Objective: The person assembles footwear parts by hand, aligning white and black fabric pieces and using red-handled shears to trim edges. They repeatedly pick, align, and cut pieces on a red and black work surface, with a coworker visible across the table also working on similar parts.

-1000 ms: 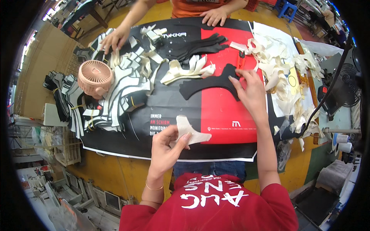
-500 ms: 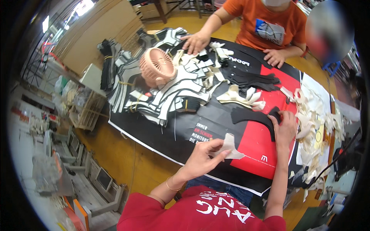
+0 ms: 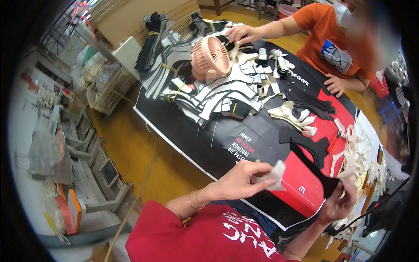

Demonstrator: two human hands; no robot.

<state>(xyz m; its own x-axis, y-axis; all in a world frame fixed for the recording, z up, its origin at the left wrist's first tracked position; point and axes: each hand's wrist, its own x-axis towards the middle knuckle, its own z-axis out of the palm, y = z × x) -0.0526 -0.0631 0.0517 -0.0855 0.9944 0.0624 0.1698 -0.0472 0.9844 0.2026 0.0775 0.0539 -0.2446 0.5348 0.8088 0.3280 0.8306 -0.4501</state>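
Best to hold the white piece (image 3: pixel 276 174) lightly, pinched in the left hand (image 3: pixel 244 180), and steady the black piece (image 3: pixel 326 182), gripped at one end by the right hand (image 3: pixel 338 204) above the desk (image 3: pixel 187 135), without creasing.

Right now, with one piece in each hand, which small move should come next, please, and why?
I would perhaps bring the black piece gently toward the small white piece. The left hand pinches the white one, the right hand holds the black one by its near end, and a gap separates the two pieces.
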